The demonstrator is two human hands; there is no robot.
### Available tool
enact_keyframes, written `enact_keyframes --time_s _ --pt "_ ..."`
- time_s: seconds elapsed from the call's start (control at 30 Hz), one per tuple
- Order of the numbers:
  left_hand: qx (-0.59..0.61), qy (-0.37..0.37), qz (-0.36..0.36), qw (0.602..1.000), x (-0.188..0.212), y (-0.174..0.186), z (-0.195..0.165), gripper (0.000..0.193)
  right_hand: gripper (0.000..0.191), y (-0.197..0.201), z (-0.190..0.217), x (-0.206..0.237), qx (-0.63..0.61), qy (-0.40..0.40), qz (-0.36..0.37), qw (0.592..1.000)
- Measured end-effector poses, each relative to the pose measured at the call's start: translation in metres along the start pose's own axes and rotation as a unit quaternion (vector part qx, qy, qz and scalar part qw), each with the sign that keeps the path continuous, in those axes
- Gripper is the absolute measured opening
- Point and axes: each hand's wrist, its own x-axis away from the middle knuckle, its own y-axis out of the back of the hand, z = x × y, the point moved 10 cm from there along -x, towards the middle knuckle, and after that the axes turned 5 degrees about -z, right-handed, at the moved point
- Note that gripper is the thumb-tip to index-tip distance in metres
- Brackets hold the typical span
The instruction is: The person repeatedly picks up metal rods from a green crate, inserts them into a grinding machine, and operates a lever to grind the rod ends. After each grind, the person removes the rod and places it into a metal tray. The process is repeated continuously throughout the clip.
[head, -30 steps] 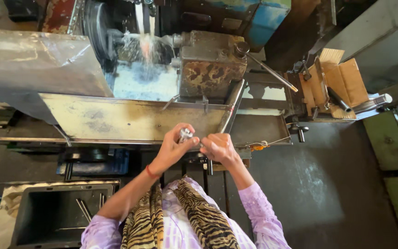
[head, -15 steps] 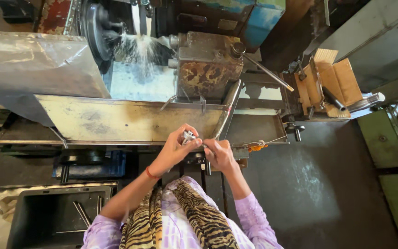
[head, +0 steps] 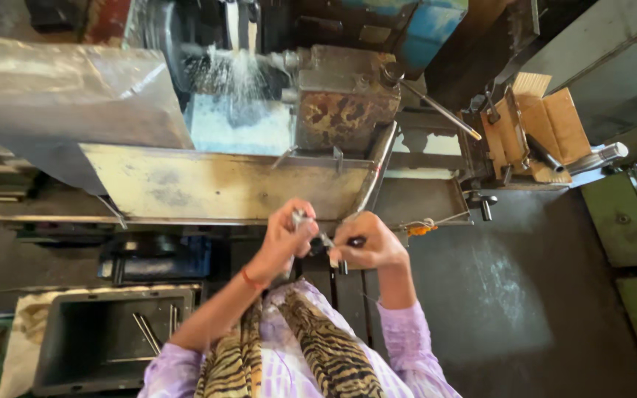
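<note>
My left hand [head: 283, 237] grips a small shiny metal piece [head: 301, 218] at its fingertips, just below the machine's tray edge. My right hand [head: 370, 243] is closed around a thin metal rod or tool [head: 328, 242] that points toward the piece, and a dark part shows between its fingers. The two hands nearly touch, close in front of my chest. A red thread circles my left wrist. I wear lilac sleeves and a tiger-striped scarf.
A grinding machine [head: 340, 99] sprays coolant [head: 231, 74] above a yellowish metal tray [head: 215, 184]. A dark bin [head: 105, 343] with a few metal rods sits lower left. Cardboard pieces [head: 547, 125] and a lever [head: 440, 110] stand at right. Dark floor lies lower right.
Both hands have dropped slightly and stayed together, working the small metal piece. The coolant spray has shifted a little to the left on the wheel.
</note>
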Motion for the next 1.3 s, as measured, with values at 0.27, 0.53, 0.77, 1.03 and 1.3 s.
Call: enact_keyframes --time_s 0.27,0.53,0.77,1.03,1.3 --pt "-0.061 -0.010 -0.049 0.997 0.025 0.006 -0.003 0.014 0.027 -0.017 -0.026 0.005 -0.052 -0.084 0.036 0.994" --pt "-0.153 0.001 -0.079 0.985 -0.001 0.018 -0.025 0.012 0.031 -0.013 -0.094 -0.003 -0.163 -0.066 -0.039 0.984" --pt "-0.166 -0.083 -0.030 0.982 -0.060 0.010 -0.040 0.013 0.024 0.040 -0.089 -0.044 -0.083 -0.029 -0.022 0.996" --pt "-0.024 -0.090 -0.024 0.995 -0.259 0.117 -0.040 0.020 0.009 0.214 -0.086 -0.063 0.460 0.100 -0.261 0.843" --pt "0.056 -0.030 -0.508 0.859 -0.334 0.284 -0.047 0.026 0.048 0.418 -0.183 0.051 0.603 -0.241 -0.377 0.660"
